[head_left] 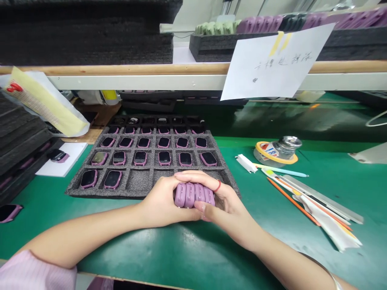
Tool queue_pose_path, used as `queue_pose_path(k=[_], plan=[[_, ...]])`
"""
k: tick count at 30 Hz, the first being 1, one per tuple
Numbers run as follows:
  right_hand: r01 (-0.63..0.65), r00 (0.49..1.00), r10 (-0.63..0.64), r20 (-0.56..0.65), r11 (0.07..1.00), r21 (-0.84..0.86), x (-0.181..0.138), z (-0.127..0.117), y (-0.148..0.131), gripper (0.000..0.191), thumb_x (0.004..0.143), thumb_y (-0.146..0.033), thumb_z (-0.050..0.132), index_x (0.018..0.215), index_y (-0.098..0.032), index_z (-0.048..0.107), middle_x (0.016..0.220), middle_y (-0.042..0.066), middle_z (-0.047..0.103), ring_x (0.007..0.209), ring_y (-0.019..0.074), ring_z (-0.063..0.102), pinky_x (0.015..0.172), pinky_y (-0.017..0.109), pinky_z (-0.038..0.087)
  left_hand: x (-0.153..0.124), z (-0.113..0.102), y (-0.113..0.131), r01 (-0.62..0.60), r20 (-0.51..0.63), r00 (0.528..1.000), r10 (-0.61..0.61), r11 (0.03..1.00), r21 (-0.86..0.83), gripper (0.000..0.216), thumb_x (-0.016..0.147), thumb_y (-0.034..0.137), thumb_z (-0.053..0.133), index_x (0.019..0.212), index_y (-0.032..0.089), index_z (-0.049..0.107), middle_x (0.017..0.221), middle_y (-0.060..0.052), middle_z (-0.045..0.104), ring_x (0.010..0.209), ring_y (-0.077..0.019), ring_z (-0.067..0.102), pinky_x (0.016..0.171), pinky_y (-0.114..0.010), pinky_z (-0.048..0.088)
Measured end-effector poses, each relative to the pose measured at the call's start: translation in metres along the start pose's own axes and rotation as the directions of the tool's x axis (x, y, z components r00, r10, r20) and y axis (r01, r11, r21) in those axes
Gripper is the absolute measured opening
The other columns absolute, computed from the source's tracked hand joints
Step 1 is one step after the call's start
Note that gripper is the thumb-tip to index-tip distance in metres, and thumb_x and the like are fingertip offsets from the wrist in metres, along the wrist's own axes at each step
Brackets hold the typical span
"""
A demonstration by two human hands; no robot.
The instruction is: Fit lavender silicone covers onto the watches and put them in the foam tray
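Both my hands are closed around a row of several purple smartwatch cases (194, 195), packed side by side with their edges facing me. My left hand (161, 201) grips them from the left, my right hand (226, 203) from the right, with its fingers over the top and its thumb at the front. Just behind my hands lies a black foam tray (138, 180) divided into compartments. Many of these hold a purple watch with a dark screen (164, 158). In the front row two watches sit at the left. My hands cover part of that row's right side.
One watch (10, 212) lies at the left edge; another rests on white paper (68, 158). At right are a tape roll with a metal-topped jar (276, 152), tweezers and sticks (302, 197), and a white cloth (328, 225). A shelf (136, 81) with hanging paper (272, 64) crosses above.
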State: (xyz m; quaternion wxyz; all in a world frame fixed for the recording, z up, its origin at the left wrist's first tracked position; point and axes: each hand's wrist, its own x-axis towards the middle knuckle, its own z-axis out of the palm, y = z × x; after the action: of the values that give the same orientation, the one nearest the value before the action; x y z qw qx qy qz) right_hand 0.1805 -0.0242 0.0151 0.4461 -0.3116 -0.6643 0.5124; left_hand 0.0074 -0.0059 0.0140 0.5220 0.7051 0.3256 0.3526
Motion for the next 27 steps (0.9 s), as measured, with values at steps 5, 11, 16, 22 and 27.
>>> queue_pose_path(k=[5, 11, 16, 22, 27], plan=[[-0.058, 0.998, 0.059, -0.010, 0.998, 0.038, 0.0003, -0.0006, 0.0017, 0.045, 0.083, -0.017, 0.066, 0.120, -0.043, 0.072, 0.130, -0.004, 0.068, 0.124, 0.0164, 0.061, 0.106, 0.031, 0.051, 0.0016, -0.0009, -0.0003, 0.001, 0.019, 1.000, -0.001, 1.000, -0.027, 0.043, 0.073, 0.026, 0.081, 0.115, 0.020, 0.072, 0.117, -0.005, 0.074, 0.102, -0.0230, 0.070, 0.091, -0.035, 0.056], [-0.099, 0.995, 0.099, -0.006, 0.993, 0.061, 0.0015, 0.0001, 0.0010, 0.041, 0.083, -0.021, 0.067, 0.119, -0.039, 0.074, 0.133, -0.002, 0.067, 0.123, 0.0196, 0.062, 0.107, 0.036, 0.051, 0.0022, -0.0008, -0.0010, 0.069, 0.006, 0.998, -0.068, 0.995, -0.067, 0.051, 0.067, 0.028, 0.086, 0.114, 0.017, 0.071, 0.120, -0.007, 0.073, 0.108, -0.0258, 0.069, 0.096, -0.036, 0.054], [-0.126, 0.992, 0.127, -0.002, 0.988, 0.087, 0.0013, -0.0006, -0.0006, 0.042, 0.081, -0.017, 0.066, 0.118, -0.036, 0.074, 0.133, 0.000, 0.068, 0.124, 0.0215, 0.062, 0.108, 0.040, 0.050, 0.0031, -0.0013, 0.0007, 0.077, 0.010, 0.997, -0.077, 0.993, -0.090, 0.053, 0.065, 0.028, 0.087, 0.114, 0.016, 0.070, 0.124, -0.009, 0.071, 0.113, -0.0273, 0.067, 0.101, -0.038, 0.052], [-0.139, 0.990, 0.141, -0.013, 0.985, 0.105, 0.0025, -0.0006, 0.0021, 0.040, 0.081, -0.020, 0.070, 0.117, -0.036, 0.075, 0.130, 0.000, 0.069, 0.124, 0.0227, 0.063, 0.108, 0.041, 0.051, 0.0026, -0.0017, 0.0012, 0.133, 0.012, 0.991, -0.132, 0.987, -0.093, 0.048, 0.064, 0.033, 0.087, 0.106, 0.015, 0.071, 0.109, -0.008, 0.073, 0.099, -0.0245, 0.068, 0.090, -0.035, 0.054], [-0.148, 0.989, 0.149, -0.001, 0.983, 0.106, 0.0029, -0.0011, 0.0018, 0.041, 0.080, -0.021, 0.072, 0.119, -0.033, 0.074, 0.132, 0.002, 0.069, 0.124, 0.0241, 0.064, 0.106, 0.042, 0.053, 0.0021, -0.0019, 0.0001, 0.119, 0.009, 0.993, -0.119, 0.990, -0.079, 0.045, 0.063, 0.034, 0.088, 0.099, 0.014, 0.071, 0.100, -0.006, 0.072, 0.089, -0.0215, 0.066, 0.081, -0.032, 0.055]])
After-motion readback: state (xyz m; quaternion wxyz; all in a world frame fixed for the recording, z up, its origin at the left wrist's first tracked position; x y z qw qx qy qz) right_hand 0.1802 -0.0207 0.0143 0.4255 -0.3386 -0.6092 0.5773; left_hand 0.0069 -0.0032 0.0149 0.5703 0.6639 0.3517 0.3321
